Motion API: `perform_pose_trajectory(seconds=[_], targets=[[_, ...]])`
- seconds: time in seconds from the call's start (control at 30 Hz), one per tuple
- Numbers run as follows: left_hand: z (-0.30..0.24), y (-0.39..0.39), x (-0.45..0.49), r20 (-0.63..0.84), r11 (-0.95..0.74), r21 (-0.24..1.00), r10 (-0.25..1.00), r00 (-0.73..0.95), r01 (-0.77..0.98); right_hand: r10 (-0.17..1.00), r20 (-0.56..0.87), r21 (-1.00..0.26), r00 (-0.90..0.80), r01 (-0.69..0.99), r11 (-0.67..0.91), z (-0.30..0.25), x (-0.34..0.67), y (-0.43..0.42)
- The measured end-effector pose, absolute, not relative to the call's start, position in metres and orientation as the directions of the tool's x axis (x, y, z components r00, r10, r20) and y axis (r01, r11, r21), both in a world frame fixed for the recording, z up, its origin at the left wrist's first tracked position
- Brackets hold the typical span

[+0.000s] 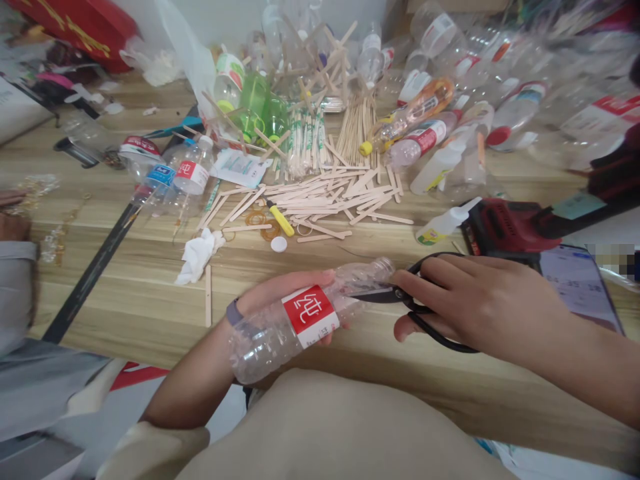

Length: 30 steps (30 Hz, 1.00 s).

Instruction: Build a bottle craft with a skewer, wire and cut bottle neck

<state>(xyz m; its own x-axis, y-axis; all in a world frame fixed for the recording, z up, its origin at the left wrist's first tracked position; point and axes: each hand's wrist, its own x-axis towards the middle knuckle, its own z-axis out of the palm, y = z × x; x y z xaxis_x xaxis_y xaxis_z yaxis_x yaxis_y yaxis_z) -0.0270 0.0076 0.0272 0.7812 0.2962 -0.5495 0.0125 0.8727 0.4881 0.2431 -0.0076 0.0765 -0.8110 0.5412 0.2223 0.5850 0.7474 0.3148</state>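
My left hand (pixel 280 293) is wrapped round a clear plastic bottle (pixel 265 337) with a red label, held on its side above the table's near edge, neck to the right and without a cap. My right hand (pixel 470 300) grips black scissors (pixel 430 320), fingers through the handles. The blades reach the bottle just below its neck (pixel 367 283). A dark band sits on my left wrist.
A wooden table (pixel 150 293) carries a heap of flat wooden sticks (pixel 330 197), many empty bottles (pixel 430 133) at the back, a yellow marker (pixel 281 220), a white cap (pixel 279 244), crumpled tissue (pixel 197 257), a red tool (pixel 505 227) and a phone (pixel 580 283).
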Motion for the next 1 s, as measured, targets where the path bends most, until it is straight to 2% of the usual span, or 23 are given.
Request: perform_pose_trajectory(seconds=[0.23,0.4,0.6,0.87,1.0], targets=[[0.023,0.007,-0.028,-0.546,0.865,0.501,0.296,0.784,0.021,0.535,0.201,0.330,-0.821,0.571,0.752,0.080,0.242,-0.007],[0.025,0.005,-0.025,-0.592,0.880,0.474,0.301,0.748,0.021,0.496,0.179,0.427,-0.850,0.521,0.739,0.087,0.242,-0.005],[0.022,0.004,-0.026,-0.598,0.884,0.467,0.292,0.747,0.029,0.453,0.206,0.482,-0.868,0.492,0.725,0.084,0.243,-0.003],[0.019,0.004,-0.030,-0.535,0.883,0.469,0.275,0.799,0.010,0.373,0.228,0.488,-0.899,0.437,0.755,0.085,0.242,0.002],[0.018,0.005,-0.028,-0.536,0.885,0.465,0.260,0.803,0.023,0.375,0.263,0.476,-0.889,0.458,0.751,0.083,0.243,0.003]])
